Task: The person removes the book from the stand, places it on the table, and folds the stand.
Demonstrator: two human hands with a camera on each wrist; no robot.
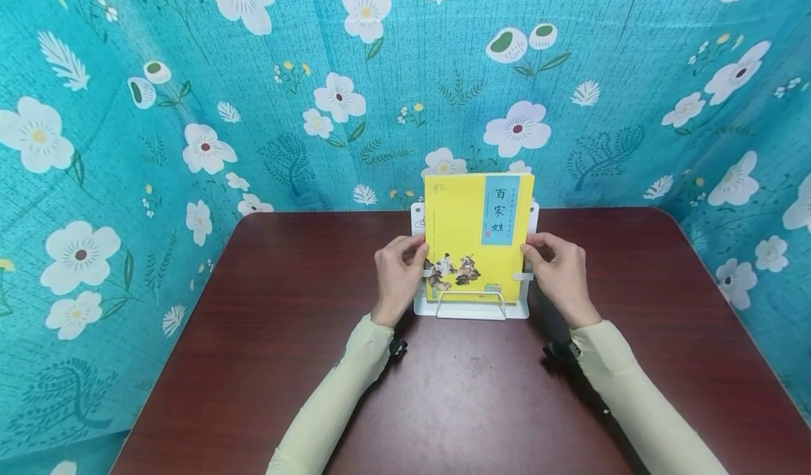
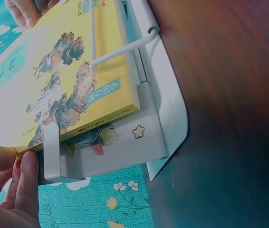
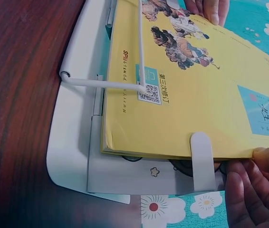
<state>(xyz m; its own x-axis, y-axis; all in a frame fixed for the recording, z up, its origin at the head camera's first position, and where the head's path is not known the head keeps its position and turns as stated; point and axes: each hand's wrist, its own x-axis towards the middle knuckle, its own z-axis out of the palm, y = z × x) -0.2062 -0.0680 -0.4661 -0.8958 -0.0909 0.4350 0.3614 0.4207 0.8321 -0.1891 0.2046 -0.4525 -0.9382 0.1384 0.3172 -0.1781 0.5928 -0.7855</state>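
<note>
A yellow book [image 1: 469, 229] with a blue title panel stands upright, leaning back on a white book stand [image 1: 472, 312]. My left hand [image 1: 399, 274] pinches its left edge, thumb on the cover and fingers behind. On the opposite side my right hand [image 1: 562, 272] grips the right edge the same way. A white wire holder [image 3: 141, 52] crosses the lower cover in front. White side clips [image 2: 52, 149] of the stand reach over the book's edges just below my hands. Printed cartoon pictures on the stand's back plate [image 3: 139, 175] peek out beyond the book, which hides most of it.
The stand sits near the far edge of a dark red-brown table [image 1: 304, 306]. Close behind hangs a turquoise flowered curtain [image 1: 393, 74], which also runs along both sides. Black camera straps [image 1: 398, 348] are on both wrists.
</note>
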